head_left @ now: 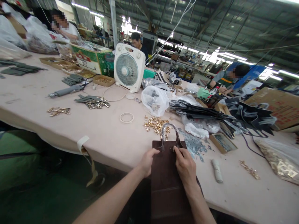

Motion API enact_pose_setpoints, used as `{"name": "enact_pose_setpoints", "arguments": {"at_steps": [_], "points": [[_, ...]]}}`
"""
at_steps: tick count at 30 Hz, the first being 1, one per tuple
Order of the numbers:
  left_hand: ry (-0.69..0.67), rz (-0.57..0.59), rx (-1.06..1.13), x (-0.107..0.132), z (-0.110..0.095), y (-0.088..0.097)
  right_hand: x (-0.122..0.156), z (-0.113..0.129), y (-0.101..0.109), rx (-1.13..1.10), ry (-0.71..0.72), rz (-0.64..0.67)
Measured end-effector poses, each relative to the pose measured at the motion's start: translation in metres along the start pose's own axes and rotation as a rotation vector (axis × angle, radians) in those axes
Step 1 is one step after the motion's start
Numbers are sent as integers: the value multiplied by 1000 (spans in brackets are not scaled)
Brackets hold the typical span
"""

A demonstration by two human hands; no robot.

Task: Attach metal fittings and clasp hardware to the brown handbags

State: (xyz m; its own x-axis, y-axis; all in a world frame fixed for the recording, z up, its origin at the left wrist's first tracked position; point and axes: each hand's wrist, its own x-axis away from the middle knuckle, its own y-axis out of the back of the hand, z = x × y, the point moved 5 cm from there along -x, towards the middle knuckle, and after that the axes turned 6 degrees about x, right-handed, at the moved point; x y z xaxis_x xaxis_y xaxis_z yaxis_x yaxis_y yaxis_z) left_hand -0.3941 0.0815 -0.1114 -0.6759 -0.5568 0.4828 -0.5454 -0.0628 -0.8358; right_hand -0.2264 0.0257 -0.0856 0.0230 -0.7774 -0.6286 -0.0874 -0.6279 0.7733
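A dark brown handbag [164,186] hangs upright at the table's front edge, its wrapped handle [171,125] standing up on top. My left hand [147,162] grips the bag's upper left edge, thumb on the front face and the other fingers hidden behind. With thumb and forefinger, my right hand [186,163] pinches a small gold metal fitting [172,149] against the bag's front, just below the handle. Just behind the bag lies a loose pile of gold metal fittings [156,123]. Thin grey metal plates [193,144] are scattered to its right.
A white box fan [129,68] stands at the back. Left of it lie an electric screwdriver [66,91] and grey straps with metal clasps [92,101]. Dark bag pieces [203,112] are stacked right, near a small cardboard tray [223,143]. Several people work farther back.
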Motion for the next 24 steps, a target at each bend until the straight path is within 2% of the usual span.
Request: {"name": "enact_pose_setpoints", "arguments": {"at_steps": [3,12,18,24], "points": [[-13,-16,2,2,-1,0,-2,-2,3,-54,63,22],[-51,5,-7,1,-2,1,-22,-11,12,-282,31,103],[-63,23,-28,-1,-2,3,-33,-18,7,-441,56,214],[-71,21,-40,-2,-3,4,-32,-19,-2,-488,76,247]]}}
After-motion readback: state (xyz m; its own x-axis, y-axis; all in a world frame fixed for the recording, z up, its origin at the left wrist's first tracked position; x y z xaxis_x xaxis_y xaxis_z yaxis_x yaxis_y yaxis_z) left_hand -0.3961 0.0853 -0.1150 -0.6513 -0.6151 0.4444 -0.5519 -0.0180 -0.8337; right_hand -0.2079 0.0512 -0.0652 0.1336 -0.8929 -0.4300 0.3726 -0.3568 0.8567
